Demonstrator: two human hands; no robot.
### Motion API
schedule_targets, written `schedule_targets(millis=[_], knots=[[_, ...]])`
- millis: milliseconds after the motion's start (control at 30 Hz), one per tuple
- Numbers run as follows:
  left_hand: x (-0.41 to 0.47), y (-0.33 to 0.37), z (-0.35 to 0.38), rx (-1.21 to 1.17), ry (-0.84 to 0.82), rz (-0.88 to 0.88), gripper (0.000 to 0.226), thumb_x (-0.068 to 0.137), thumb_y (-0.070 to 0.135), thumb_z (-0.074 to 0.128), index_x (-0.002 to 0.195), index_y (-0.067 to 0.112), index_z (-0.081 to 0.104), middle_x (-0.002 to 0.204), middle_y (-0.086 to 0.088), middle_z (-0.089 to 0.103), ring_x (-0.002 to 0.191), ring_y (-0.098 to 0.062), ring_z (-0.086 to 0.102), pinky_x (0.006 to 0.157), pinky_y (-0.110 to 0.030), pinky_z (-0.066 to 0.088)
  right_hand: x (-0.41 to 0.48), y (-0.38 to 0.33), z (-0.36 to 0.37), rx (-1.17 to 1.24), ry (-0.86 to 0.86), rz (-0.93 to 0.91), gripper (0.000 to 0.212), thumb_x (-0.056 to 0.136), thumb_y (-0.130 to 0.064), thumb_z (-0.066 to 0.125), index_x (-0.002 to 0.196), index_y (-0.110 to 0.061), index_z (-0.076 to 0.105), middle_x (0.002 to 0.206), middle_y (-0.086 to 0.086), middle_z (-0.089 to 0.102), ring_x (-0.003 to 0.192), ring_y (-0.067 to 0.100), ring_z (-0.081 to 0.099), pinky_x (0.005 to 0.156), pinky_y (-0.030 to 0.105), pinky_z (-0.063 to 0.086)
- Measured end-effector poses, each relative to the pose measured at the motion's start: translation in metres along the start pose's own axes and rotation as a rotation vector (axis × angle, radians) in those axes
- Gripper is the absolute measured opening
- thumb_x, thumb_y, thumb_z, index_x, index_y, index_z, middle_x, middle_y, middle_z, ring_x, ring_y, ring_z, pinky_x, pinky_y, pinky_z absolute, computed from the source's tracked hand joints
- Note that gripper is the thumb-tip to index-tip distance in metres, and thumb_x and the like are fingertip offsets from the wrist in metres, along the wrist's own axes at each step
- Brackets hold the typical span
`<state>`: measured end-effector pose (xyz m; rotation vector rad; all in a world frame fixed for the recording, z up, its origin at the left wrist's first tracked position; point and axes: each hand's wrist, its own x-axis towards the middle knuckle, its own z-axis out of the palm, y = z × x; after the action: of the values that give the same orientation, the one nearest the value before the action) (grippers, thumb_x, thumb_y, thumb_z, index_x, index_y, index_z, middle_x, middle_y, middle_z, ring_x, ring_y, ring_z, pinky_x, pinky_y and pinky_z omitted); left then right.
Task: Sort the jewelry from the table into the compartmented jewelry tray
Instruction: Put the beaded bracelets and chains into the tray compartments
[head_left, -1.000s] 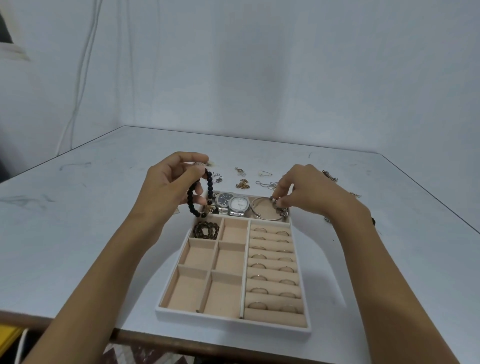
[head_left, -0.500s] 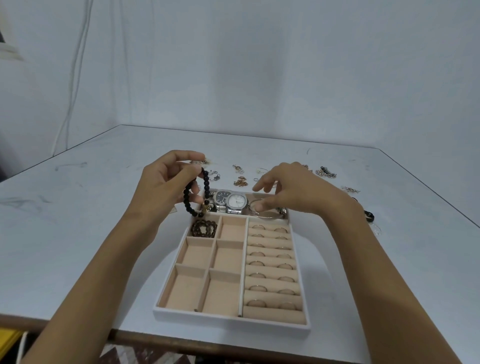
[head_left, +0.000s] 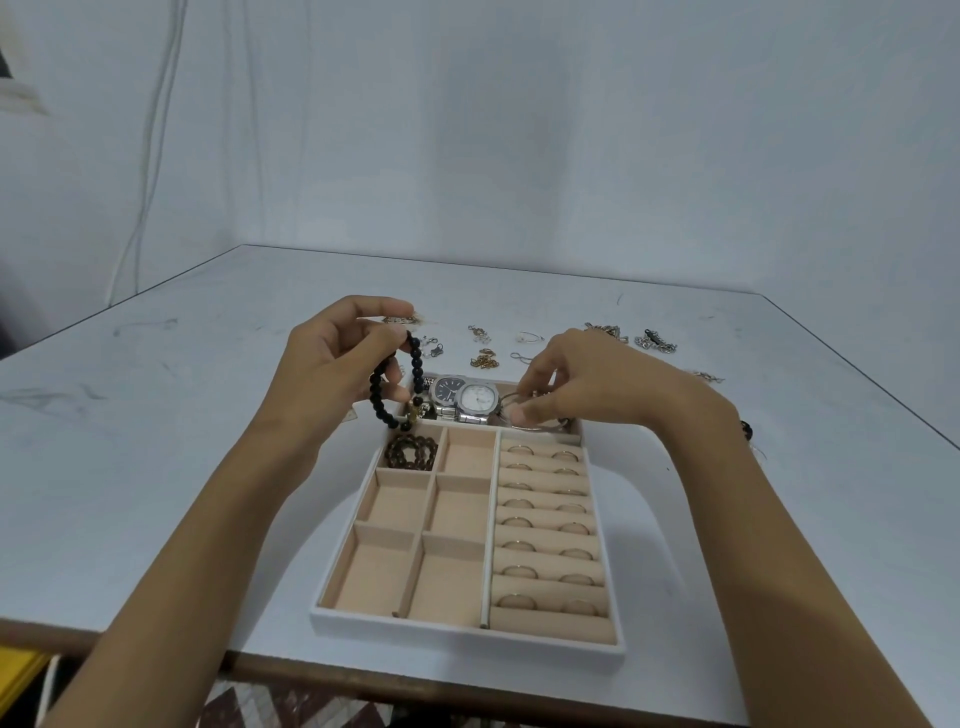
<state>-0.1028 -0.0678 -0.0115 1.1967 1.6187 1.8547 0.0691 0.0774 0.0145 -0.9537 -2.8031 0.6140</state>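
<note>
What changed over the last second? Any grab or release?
The right hand released the thin silver bangle near its right end, slid left and now pinches its left rim. The left hand still holds the black bead bracelet; the two steel watches sit unmoved.

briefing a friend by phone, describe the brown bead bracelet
Find the white tray at the near edge of the table. The brown bead bracelet lies in the far-left of its six square compartments. The other five are empty.

Left hand (head_left: 332, 358) raised and curled; right hand (head_left: 587, 387) lower, in a pinch.
</note>
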Motion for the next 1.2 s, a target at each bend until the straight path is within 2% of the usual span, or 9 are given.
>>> schedule_targets(millis=[100,200,333,400,533,700,833,1067,1200], knots=[[-0.001,0.001,0.001,0.003,-0.001,0.000,0.018,0.093,0.009,0.055,0.099,0.020,0.067,0.060,-0.001,0.055,0.054,-0.017,0.054,0.061,-0.025,0.055,-0.002,-0.002,-0.001,0.027,0.010,0.007,0.029,0.075,-0.040,0.078,0.093,-0.018,0.075,0.067,-0.010,0.062,0.066,0.004,0.057,0.056,0.020,0.039],[0.000,0.000,0.001,0.021,-0.003,-0.003,0.017,0.092,0.011,0.055,0.100,0.020,0.067,0.061,-0.002,0.056,0.053,-0.017,0.055,0.066,-0.030,0.055,-0.003,-0.003,0.001,0.029,0.025,0.012,0.022,0.076,-0.034,0.078,0.090,-0.017,0.075,0.066,-0.009,0.061,0.064,0.006,0.056,0.054,0.019,0.038],[-0.001,0.000,0.000,0.028,-0.004,-0.005,0.018,0.092,0.011,0.055,0.101,0.020,0.067,0.060,-0.001,0.056,0.053,-0.018,0.056,0.068,-0.034,0.053,0.000,-0.005,0.007,-0.082,0.037,0.007,0.017,0.078,-0.016,0.073,0.094,-0.013,0.075,0.088,0.001,0.073,0.084,0.015,0.067,0.071,0.025,0.052],[-0.001,0.000,0.001,0.024,-0.001,-0.001,0.018,0.093,0.010,0.054,0.100,0.020,0.067,0.059,0.001,0.056,0.053,-0.018,0.055,0.064,-0.028,0.055,-0.001,-0.003,0.003,-0.040,0.024,0.016,0.017,0.081,-0.016,0.072,0.097,-0.014,0.075,0.089,-0.001,0.073,0.086,0.013,0.066,0.077,0.026,0.052],[-0.001,0.000,0.000,0.017,-0.009,0.005,0.018,0.093,0.010,0.054,0.101,0.019,0.067,0.059,0.001,0.056,0.054,-0.018,0.055,0.066,-0.030,0.055,-0.009,0.004,-0.011,0.036,-0.015,0.019,0.015,0.080,-0.019,0.075,0.094,-0.022,0.076,0.087,-0.006,0.071,0.092,0.010,0.063,0.079,0.024,0.046],[-0.001,0.001,0.001,0.010,-0.012,0.010,0.018,0.093,0.009,0.054,0.101,0.018,0.067,0.057,0.003,0.056,0.056,-0.020,0.054,0.060,-0.023,0.054,-0.013,0.004,-0.012,0.043,-0.035,-0.004,0.011,0.074,-0.014,0.079,0.084,-0.019,0.077,0.081,0.000,0.074,0.084,0.010,0.064,0.070,0.021,0.044],[-0.001,0.000,0.000,0.012,-0.013,0.008,0.018,0.093,0.009,0.054,0.101,0.019,0.067,0.060,0.001,0.056,0.056,-0.020,0.054,0.062,-0.025,0.054,-0.011,0.002,-0.009,0.014,-0.033,0.007,0.009,0.074,-0.011,0.078,0.079,-0.019,0.077,0.068,-0.009,0.068,0.072,0.003,0.060,0.063,0.019,0.039],[-0.001,0.000,0.001,0.018,-0.029,0.012,0.018,0.093,0.009,0.054,0.101,0.019,0.067,0.059,0.002,0.057,0.055,-0.019,0.055,0.060,-0.023,0.053,-0.003,-0.004,0.001,-0.119,-0.070,0.011,0.018,0.079,-0.003,0.069,0.073,-0.021,0.071,0.066,-0.007,0.065,0.072,0.009,0.061,0.078,0.031,0.053],[-0.001,0.002,0.002,0.007,-0.026,0.019,0.018,0.093,0.008,0.053,0.101,0.017,0.067,0.059,0.006,0.058,0.057,-0.020,0.053,0.057,-0.020,0.051,0.001,-0.007,0.007,-0.174,-0.077,0.016,0.025,0.080,0.003,0.061,0.073,-0.020,0.068,0.073,-0.003,0.064,0.077,0.015,0.062,0.074,0.030,0.054]])
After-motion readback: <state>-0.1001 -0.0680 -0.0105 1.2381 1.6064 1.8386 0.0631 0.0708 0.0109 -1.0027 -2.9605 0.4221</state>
